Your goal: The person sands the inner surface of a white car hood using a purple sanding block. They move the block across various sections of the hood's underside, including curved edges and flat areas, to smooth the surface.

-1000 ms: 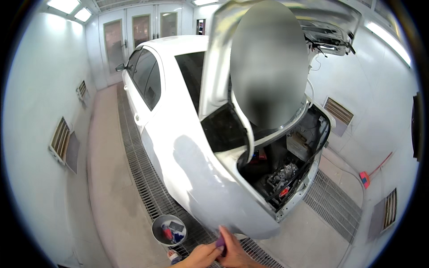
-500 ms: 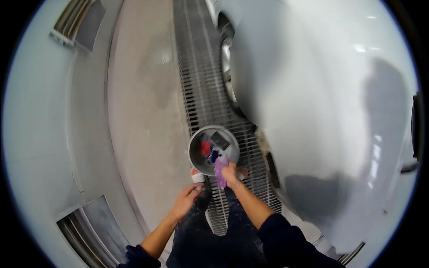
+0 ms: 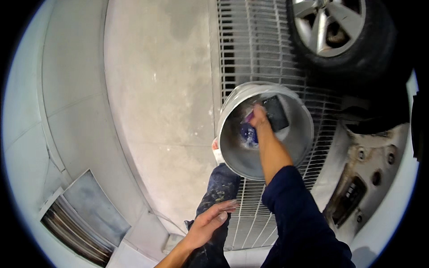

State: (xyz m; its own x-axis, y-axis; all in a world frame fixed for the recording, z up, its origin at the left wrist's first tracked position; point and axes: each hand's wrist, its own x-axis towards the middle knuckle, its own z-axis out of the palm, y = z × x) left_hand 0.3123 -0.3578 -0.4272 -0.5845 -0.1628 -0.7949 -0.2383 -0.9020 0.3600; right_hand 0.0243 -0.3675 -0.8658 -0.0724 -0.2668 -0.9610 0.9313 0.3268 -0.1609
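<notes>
The left hand [image 3: 208, 224], fingers extended and nothing held, is poised above the trouser leg [image 3: 220, 190]. Ahead and rightward, the bucket [image 3: 298, 149] is seen over the floor grating [image 3: 254, 44]. Inside, a blue cloth [image 3: 247, 134] is noted; just beyond, a purple cloth [image 3: 249, 117] is placed leftward of the right hand [image 3: 258, 116], the nearer one. Pinch and long axis cannot be told (blur). A dark pad [image 3: 277, 114] is noted rightward; farther, a wheel [image 3: 321, 38].

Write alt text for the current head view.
A person's right hand is down in a grey bucket on a floor grate, beside a dark slab and something purple; the left hand is open above a leg. A wheel shows upper right.
</notes>
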